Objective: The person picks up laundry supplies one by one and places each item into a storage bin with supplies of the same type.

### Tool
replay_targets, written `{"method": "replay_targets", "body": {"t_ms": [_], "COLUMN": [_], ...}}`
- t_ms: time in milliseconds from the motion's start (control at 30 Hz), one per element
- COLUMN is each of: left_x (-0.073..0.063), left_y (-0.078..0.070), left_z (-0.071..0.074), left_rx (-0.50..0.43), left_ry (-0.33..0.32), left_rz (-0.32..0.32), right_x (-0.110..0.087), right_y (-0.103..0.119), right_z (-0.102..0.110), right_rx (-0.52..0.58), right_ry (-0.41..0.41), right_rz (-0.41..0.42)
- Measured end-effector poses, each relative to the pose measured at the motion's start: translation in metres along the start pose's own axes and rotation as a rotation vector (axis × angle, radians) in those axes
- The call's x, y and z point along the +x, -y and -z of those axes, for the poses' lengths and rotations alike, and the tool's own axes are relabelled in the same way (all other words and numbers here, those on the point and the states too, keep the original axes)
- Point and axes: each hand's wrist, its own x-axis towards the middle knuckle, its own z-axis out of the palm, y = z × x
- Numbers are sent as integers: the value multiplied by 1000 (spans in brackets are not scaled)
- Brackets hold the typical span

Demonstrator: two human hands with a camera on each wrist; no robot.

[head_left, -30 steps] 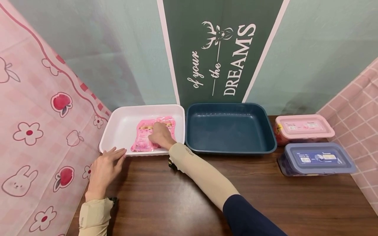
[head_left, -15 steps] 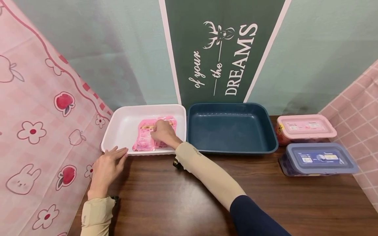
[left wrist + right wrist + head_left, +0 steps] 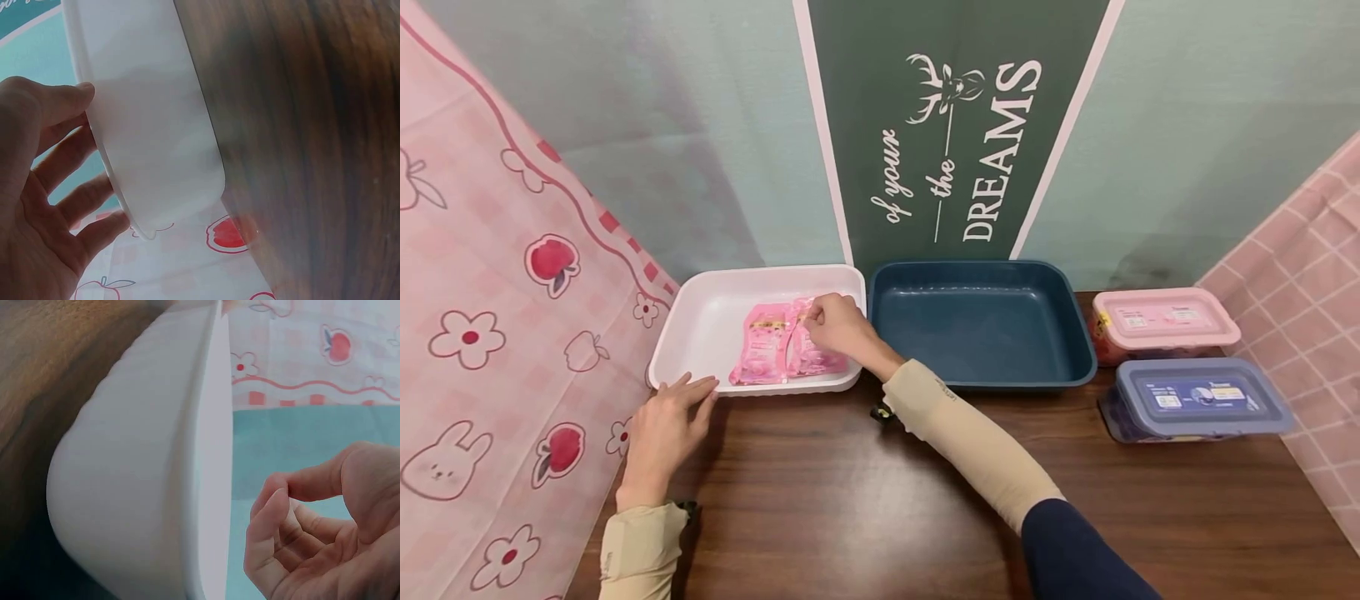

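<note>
Two pink printed pouches lie side by side in the white tray (image 3: 700, 333). The left pouch (image 3: 765, 350) is in full view; the right pouch (image 3: 808, 354) is partly covered by my right hand (image 3: 844, 329). That hand is above the tray's right side with fingers curled and thumb tip against the index finger. In the right wrist view, nothing shows between the fingers (image 3: 269, 519), which are over the rim. My left hand (image 3: 666, 429) rests loosely at the tray's front left corner. The left wrist view shows its thumb (image 3: 75, 97) at the rim and the other fingers spread along it.
A dark blue tray (image 3: 981, 385) stands right beside the white one. Farther right are a pink-lidded box (image 3: 1172, 321) and a blue-lidded box (image 3: 1206, 400). Patterned cloth (image 3: 475, 275) and a green backdrop (image 3: 955, 167) border the brown wooden table (image 3: 850, 500).
My right hand has drawn back to the right and come off the pouches' middle, leaving more of the right pouch in view. The left hand stays at the corner.
</note>
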Motion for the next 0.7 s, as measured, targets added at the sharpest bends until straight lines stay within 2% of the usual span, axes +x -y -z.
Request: {"method": "replay_targets", "body": {"t_ms": [233, 433, 700], "left_x": [-1, 3, 10], "left_y": [-2, -7, -33], "left_z": [0, -3, -17], "left_rx": [2, -16, -53], "left_ry": [37, 15, 8], "left_rz": [13, -21, -21], "right_x": [-25, -56, -100], "right_y": [-11, -29, -61], "right_z": [26, 45, 68], "right_rx": [7, 34, 79], "right_ry": [-39, -105, -156], "right_rz": [77, 86, 76]}}
